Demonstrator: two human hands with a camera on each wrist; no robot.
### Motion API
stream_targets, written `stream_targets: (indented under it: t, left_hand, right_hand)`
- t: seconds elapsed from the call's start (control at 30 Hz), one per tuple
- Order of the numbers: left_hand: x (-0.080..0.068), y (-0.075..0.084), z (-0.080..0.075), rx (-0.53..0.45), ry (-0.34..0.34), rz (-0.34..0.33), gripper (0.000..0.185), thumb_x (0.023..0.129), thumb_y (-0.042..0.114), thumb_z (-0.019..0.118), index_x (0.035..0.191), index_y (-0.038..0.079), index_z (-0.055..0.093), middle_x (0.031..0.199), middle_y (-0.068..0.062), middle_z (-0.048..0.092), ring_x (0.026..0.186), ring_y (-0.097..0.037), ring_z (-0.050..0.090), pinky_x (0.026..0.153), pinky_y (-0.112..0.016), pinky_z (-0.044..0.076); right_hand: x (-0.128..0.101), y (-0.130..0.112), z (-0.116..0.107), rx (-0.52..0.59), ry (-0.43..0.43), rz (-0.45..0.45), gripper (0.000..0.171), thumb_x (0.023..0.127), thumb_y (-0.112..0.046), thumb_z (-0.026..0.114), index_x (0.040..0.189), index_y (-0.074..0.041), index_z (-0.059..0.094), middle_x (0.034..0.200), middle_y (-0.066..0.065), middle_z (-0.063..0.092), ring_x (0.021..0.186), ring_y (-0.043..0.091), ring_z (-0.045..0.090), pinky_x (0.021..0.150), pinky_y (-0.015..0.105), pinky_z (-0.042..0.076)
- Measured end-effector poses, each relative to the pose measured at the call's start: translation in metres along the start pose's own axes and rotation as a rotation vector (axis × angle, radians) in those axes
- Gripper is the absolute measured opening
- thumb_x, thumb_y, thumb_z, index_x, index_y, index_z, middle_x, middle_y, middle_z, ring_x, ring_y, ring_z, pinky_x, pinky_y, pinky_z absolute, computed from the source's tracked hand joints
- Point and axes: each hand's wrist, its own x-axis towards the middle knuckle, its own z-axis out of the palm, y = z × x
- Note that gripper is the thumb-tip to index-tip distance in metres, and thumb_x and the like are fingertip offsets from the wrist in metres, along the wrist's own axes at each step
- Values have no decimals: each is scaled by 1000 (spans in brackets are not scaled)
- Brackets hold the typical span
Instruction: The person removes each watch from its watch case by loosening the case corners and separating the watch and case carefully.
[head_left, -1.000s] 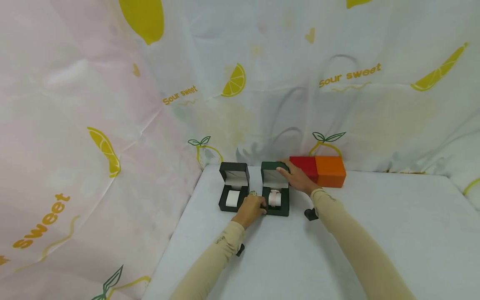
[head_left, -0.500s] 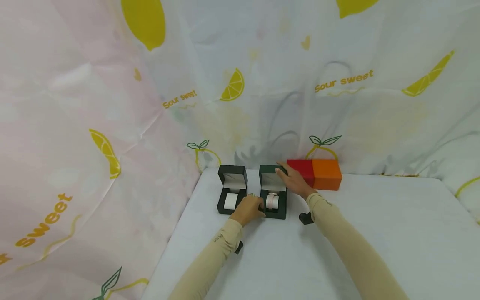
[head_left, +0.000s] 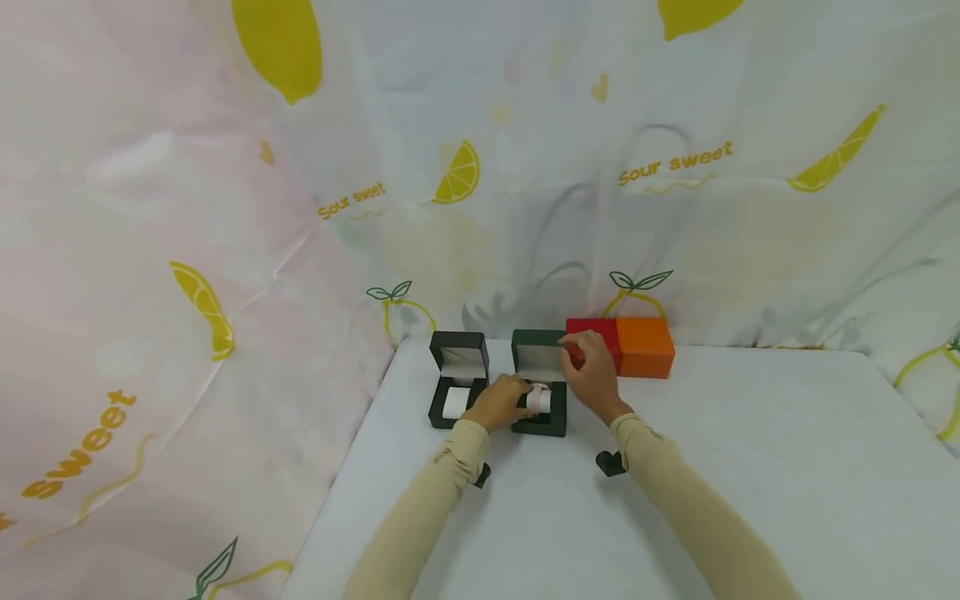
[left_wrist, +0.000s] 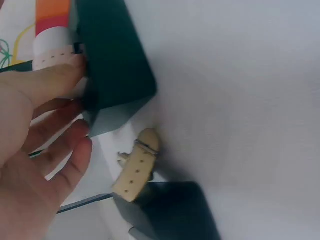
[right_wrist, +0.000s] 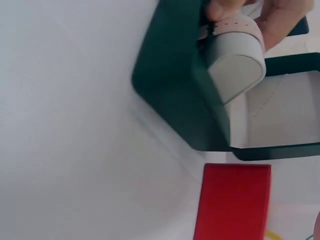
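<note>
Inside the green box (head_left: 538,392), left fingers (head_left: 517,392) pinch a pink watch (head_left: 537,399); right fingers unclear.

— What is seen behind the table (head_left: 750,467)?
— A white curtain (head_left: 675,208) printed with yellow lemons and the words "Sour sweet" is hung across the back; a pink-tinted panel (head_left: 135,292) is hung along the left.
— And the surface?
— It is covered in plain white and evenly lit.

The backdrop cloth (head_left: 525,208) reads "Sour sweet" repeatedly.
</note>
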Motion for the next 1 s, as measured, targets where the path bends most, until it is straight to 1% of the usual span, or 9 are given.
stream_targets:
  t: [0.13, 0.2, 0.3, 0.37, 0.43, 0.53, 0.63, 0.87, 1.0]
  left_hand:
    - [2, -4, -3, -159, -75, -22, 50, 92, 33, 69, 132, 5, 61, 128, -8, 61, 117, -21, 56, 97, -35, 47]
    - [3, -5, -5, -225, -89, 6, 40, 96, 28, 63, 126, 2, 64, 122, -9, 64, 112, -21, 59, 93, -35, 49]
    - [5, -6, -7, -275, -56, 59, 25, 98, 16, 59, 113, 0, 71, 109, -8, 69, 100, -19, 62, 85, -33, 52]
    - [5, -7, -7, -298, -18, 74, 16, 95, 10, 63, 103, 2, 74, 101, -6, 70, 91, -16, 62, 78, -29, 53]
    - [5, -7, -7, -339, 4, 49, 12, 92, 10, 67, 100, 5, 74, 100, -3, 70, 88, -12, 62, 75, -25, 52]
    - [4, -7, -7, -406, 2, -7, 11, 91, 11, 70, 100, 6, 74, 100, -3, 70, 88, -10, 63, 75, -23, 52]
    - [3, -7, -6, -453, -14, -42, 12, 91, 11, 69, 101, 5, 73, 97, -3, 70, 87, -11, 64, 74, -23, 53]
    - [2, -8, -4, -528, -16, -98, 15, 90, 11, 70, 104, 5, 71, 94, 0, 69, 84, -10, 63, 72, -24, 52]
    - [0, -8, -4, -618, -21, -132, 24, 89, 9, 70, 112, 4, 68, 103, -3, 68, 87, -11, 63, 73, -26, 53]
  right_hand:
    - [-16, 2, 1, -21, -38, 30, 14, 90, -6, 66, 104, -4, 65, 93, 3, 60, 83, 18, 53, 70, 30, 51]
    - [-24, 4, 2, -30, -72, 49, 12, 90, -6, 66, 102, -4, 66, 90, 2, 60, 79, 16, 53, 68, 27, 51]
    - [-32, 5, 2, -22, -160, 70, 9, 90, -7, 66, 99, -4, 68, 87, 1, 61, 73, 15, 53, 64, 26, 50]
    - [-36, 6, 3, -11, -250, 85, 11, 90, -10, 68, 100, -6, 69, 90, 3, 62, 70, 17, 52, 61, 27, 49]
    - [-39, 7, 4, -6, -367, 119, 22, 88, -18, 71, 108, -8, 68, 99, 5, 64, 72, 18, 53, 63, 28, 50]
    - [-41, 7, 6, -26, -554, 188, 50, 83, -35, 77, 124, -9, 63, 115, 6, 62, 85, 19, 54, 74, 31, 51]
    - [-40, 7, 8, -50, -678, 256, 69, 78, -44, 80, 133, -10, 57, 122, 5, 60, 97, 19, 53, 82, 33, 50]
    - [-30, 4, 12, -72, -727, 356, 76, 74, -49, 82, 135, -11, 56, 123, 6, 61, 97, 23, 54, 82, 38, 51]
    - [-21, 1, 12, -64, -741, 393, 75, 71, -45, 85, 131, -7, 60, 120, 6, 63, 96, 22, 54, 83, 38, 51]
